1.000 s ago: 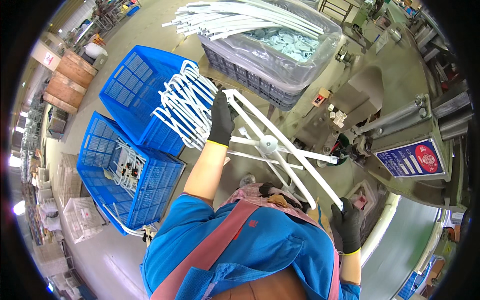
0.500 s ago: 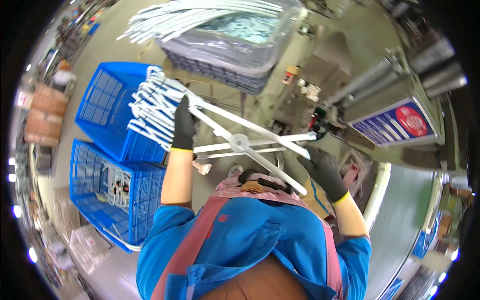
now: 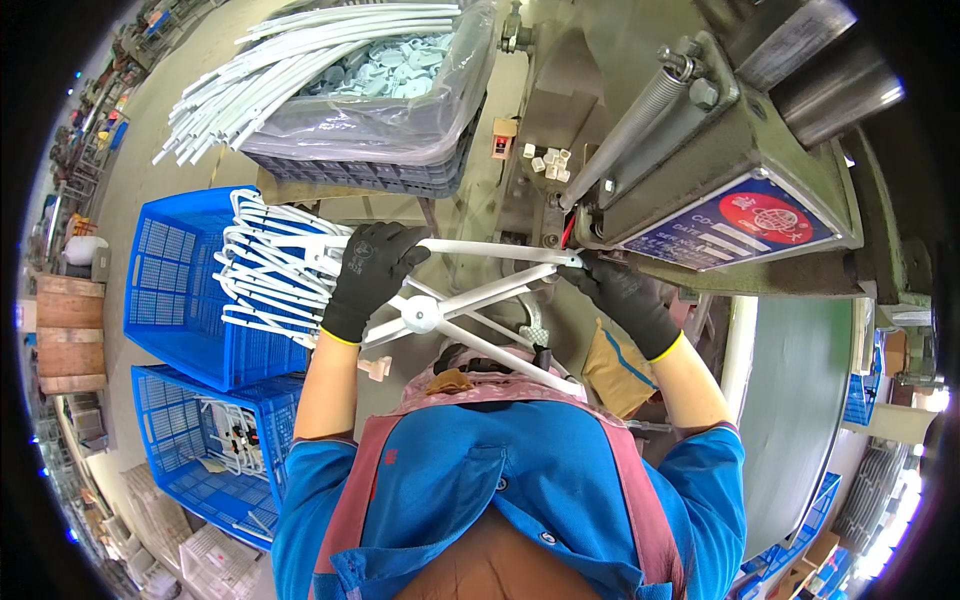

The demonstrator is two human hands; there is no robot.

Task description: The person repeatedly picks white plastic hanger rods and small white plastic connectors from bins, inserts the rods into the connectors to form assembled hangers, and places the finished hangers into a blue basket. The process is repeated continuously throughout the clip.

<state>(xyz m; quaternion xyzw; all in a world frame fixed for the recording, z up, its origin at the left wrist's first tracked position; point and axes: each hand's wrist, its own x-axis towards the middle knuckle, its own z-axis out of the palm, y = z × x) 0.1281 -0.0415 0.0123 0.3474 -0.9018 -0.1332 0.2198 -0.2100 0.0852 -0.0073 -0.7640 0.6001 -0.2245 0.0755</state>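
In black gloves, both my hands hold a white folding frame of crossed metal tubes (image 3: 490, 250). A round white disc (image 3: 421, 314) sits where its tubes cross. My left hand (image 3: 372, 278) is closed round the frame's left part, beside a bunch of bent white tubes (image 3: 275, 265). At the far end of the upper tube, the fingers of my right hand (image 3: 628, 302) are closed on the tip, close below the machine's spring arm. That upper tube lies nearly level, while the lower tubes slant down toward my apron (image 3: 610, 440).
A green press machine (image 3: 740, 215) with a coil spring (image 3: 630, 125) stands at right. Two blue crates (image 3: 180, 385) are at left. Behind, a lined grey crate (image 3: 400, 150) holds light plastic parts under long white tubes (image 3: 290, 75). Small white blocks (image 3: 548, 162) lie by the machine.
The frame's upper tube has swung from a downward slant to nearly level. My right hand has risen with its end toward the machine. The view has shifted, bringing the machine closer.
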